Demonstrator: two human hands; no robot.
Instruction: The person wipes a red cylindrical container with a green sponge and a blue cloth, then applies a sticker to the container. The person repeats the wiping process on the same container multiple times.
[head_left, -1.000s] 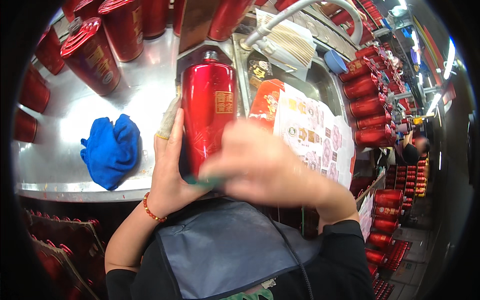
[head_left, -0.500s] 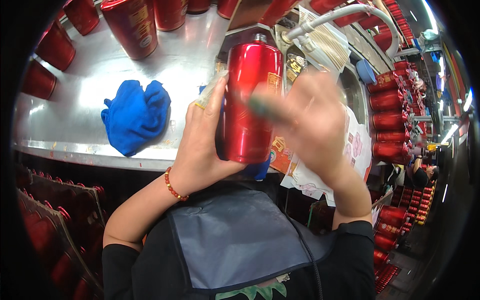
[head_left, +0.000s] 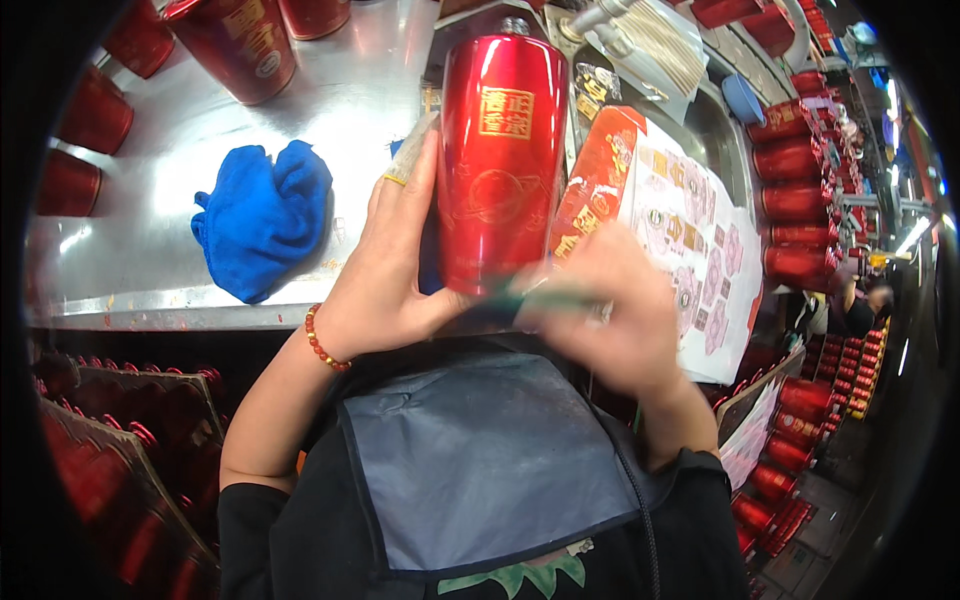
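Left hand (head_left: pixel 385 265) fingers wrap glossy red tapered bottle (head_left: pixel 497 150); blurred right hand (head_left: pixel 610 310), grip unclear, at bottle's 6 o'clock; crumpled blue cloth (head_left: pixel 262 215) at 9.

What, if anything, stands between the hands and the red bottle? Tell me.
Nothing visible. The left hand grips the red bottle directly on its side. The right hand, blurred, is at the bottle's base with a thin greenish thing against it.
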